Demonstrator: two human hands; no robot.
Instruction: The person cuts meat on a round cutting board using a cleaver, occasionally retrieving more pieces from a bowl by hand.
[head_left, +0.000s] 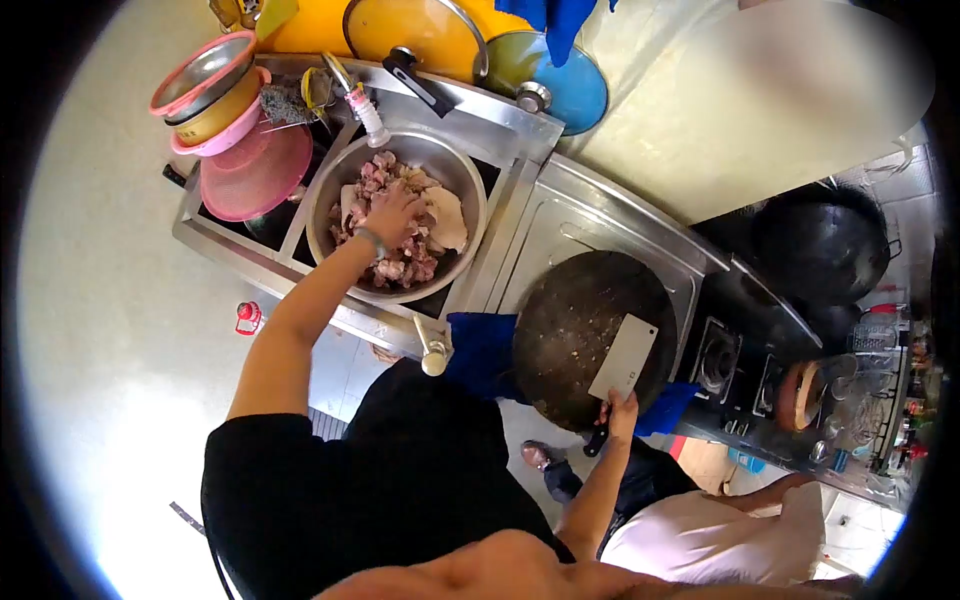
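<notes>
My left hand (396, 215) is down in a large steel bowl (470, 165), its fingers curled into the raw chopped meat (400, 270); the fingertips are partly hidden among the pieces. A pale, flat piece of meat (446, 220) lies at the right of the pile. In my right hand (618, 412) is a cleaver (625, 358), gripped by its black handle. Its broad blade lies over a dark round chopping board (565, 325) dotted with small scraps. Blue cloth (482, 345) shows beneath the board.
The bowl sits at the sink, below a faucet (370, 118). Stacked basins (205, 75) and a pink strainer (255, 170) stand left. Glass lids (570, 85) lean behind. To the right are a gas burner (716, 358), a wok (820, 245) and another person (720, 535).
</notes>
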